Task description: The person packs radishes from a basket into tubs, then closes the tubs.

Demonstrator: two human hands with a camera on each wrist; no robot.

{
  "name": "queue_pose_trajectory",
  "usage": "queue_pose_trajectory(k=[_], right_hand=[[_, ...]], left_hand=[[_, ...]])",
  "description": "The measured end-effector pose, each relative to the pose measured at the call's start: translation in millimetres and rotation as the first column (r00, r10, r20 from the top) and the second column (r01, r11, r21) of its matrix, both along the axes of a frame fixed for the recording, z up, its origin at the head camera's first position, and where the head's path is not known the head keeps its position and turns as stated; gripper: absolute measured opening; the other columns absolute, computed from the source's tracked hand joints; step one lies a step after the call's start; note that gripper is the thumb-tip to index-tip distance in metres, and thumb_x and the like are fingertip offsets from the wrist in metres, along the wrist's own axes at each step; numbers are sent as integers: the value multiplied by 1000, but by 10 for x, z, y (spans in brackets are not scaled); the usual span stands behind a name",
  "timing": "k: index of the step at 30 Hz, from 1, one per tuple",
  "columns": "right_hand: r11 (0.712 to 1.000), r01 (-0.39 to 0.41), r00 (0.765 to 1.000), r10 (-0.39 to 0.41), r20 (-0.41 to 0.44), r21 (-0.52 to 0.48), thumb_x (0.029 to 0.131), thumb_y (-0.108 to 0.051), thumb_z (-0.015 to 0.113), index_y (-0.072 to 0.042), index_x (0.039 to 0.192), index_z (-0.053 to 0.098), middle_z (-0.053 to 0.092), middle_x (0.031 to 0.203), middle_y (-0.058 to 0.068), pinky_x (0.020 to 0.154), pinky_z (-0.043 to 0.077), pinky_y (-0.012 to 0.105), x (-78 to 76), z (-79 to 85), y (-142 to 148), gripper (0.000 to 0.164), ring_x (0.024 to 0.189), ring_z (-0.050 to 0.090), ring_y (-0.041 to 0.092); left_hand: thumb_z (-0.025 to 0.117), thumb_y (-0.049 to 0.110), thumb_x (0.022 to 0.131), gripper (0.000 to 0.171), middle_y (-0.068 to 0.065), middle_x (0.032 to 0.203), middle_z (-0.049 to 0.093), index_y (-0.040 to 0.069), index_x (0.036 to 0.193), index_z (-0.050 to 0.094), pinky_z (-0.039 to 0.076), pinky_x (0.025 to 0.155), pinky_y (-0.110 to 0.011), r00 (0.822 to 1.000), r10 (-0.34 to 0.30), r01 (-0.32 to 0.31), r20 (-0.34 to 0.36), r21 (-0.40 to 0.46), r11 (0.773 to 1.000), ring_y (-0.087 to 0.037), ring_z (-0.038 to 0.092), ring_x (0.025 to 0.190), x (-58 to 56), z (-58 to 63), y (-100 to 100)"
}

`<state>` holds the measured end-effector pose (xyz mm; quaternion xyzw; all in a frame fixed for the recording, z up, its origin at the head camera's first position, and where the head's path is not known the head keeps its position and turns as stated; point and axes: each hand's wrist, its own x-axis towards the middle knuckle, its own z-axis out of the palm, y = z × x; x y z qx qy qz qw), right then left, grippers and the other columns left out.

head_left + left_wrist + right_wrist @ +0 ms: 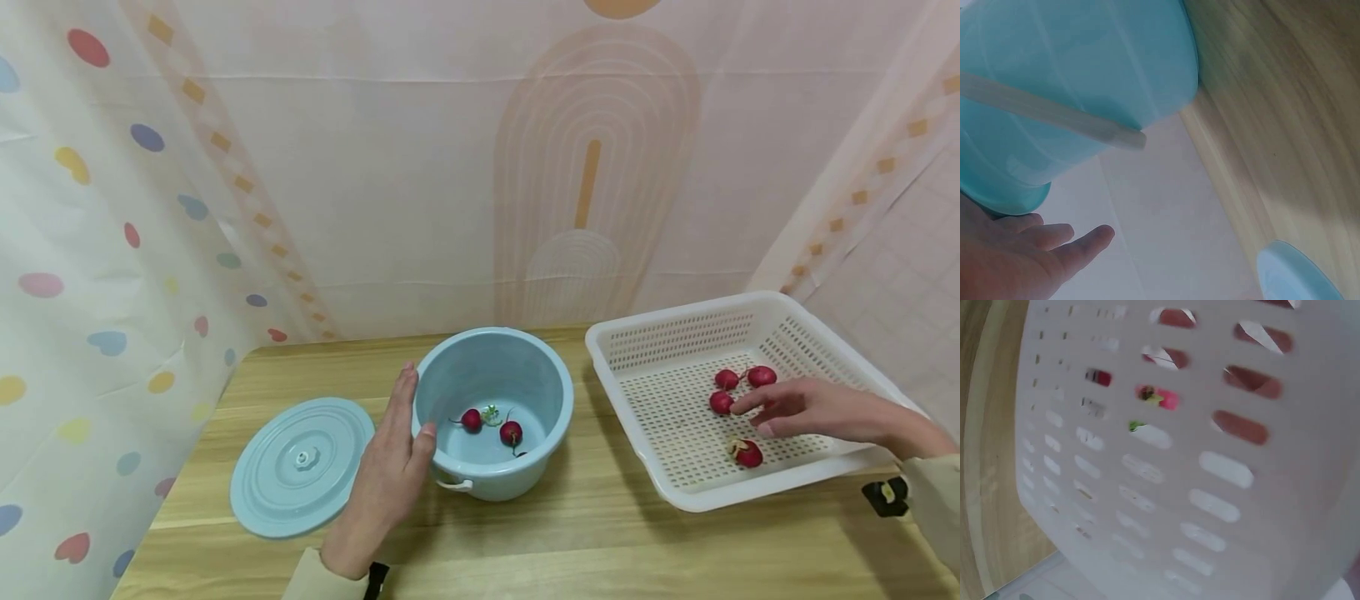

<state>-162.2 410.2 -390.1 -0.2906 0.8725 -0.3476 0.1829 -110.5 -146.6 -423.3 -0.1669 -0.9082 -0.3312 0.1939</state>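
Observation:
My left hand (392, 454) rests against the left side of a light blue bucket (495, 479), its fingers straight along the rim. Inside the bucket lie radishes (471, 420) and a small green leafy bit (491, 415). In the left wrist view the fingers (1085, 250) reach beneath the bucket's rim, with the pale handle (1054, 112) above them. My right hand (813, 408) hovers inside a white perforated basket (667, 450), fingers loosely bent beside a radish (722, 402). Several radishes lie in the basket. In the right wrist view the basket wall (1297, 487) mostly hides that hand.
A round light blue lid (300, 467) lies on the wooden table (540, 542), left of the bucket. The basket stands to the right of the bucket. Patterned curtains (375, 167) hang along the table's back and sides.

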Motion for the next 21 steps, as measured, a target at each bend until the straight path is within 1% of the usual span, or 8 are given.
queue_pose_trajectory(k=[3,5,7,9,13,17,21], right_hand=[[999,-25,998,26,64,-23,99,-4,65,-3,131,67,66,128,-17,80,53,22,-20,-39,25,33,109,62,2],[999,-37,994,40,105,-28,99,-4,64,-2,132,65,68,128,-14,81,53,23,-31,-57,38,32,108,63,4],[998,-54,991,57,122,-26,99,-4,64,0,131,65,69,127,-9,82,52,23,-41,-78,45,32,109,63,6],[997,-77,984,81,156,-32,99,-4,63,1,131,64,70,127,-5,84,52,22,-52,-92,47,33,112,63,6],[990,-122,968,133,212,-64,99,-2,63,2,132,64,71,126,-2,86,52,21,-70,-129,33,33,110,63,6],[988,-145,964,152,216,-52,98,-1,63,0,132,64,70,125,-5,82,51,22,-78,-162,12,33,105,62,5],[992,-128,965,129,228,-16,99,-3,64,-4,132,65,68,124,-8,78,49,22,-82,-182,3,34,101,59,3]], left_hand=[[46,25,108,66,-14,170,22,0,163,21,32,118,-57,1000,-2,2,-6,1,1000,-33,26,155,-2,3,-2],[47,24,108,66,-15,170,23,-1,163,21,33,118,-57,1000,-2,2,-11,-1,1000,-34,27,154,-5,-2,-4],[47,23,107,66,-16,170,23,0,163,21,33,118,-57,1000,-2,2,-13,-2,1000,-34,27,154,-7,-8,-5],[49,20,106,67,-17,170,24,0,163,22,33,117,-58,1000,0,0,-17,-3,1000,-35,27,154,-9,-15,-5],[51,16,104,69,-16,170,24,0,163,21,33,117,-59,1000,4,-4,-10,-3,1000,-35,27,154,-7,-16,-1],[52,15,103,69,-15,170,22,1,164,21,33,118,-58,1000,7,-7,0,-3,1000,-35,27,154,-6,-13,1],[52,15,103,70,-14,171,22,1,164,21,33,118,-59,1000,9,-9,1,-5,1000,-34,27,154,-6,-9,5]])
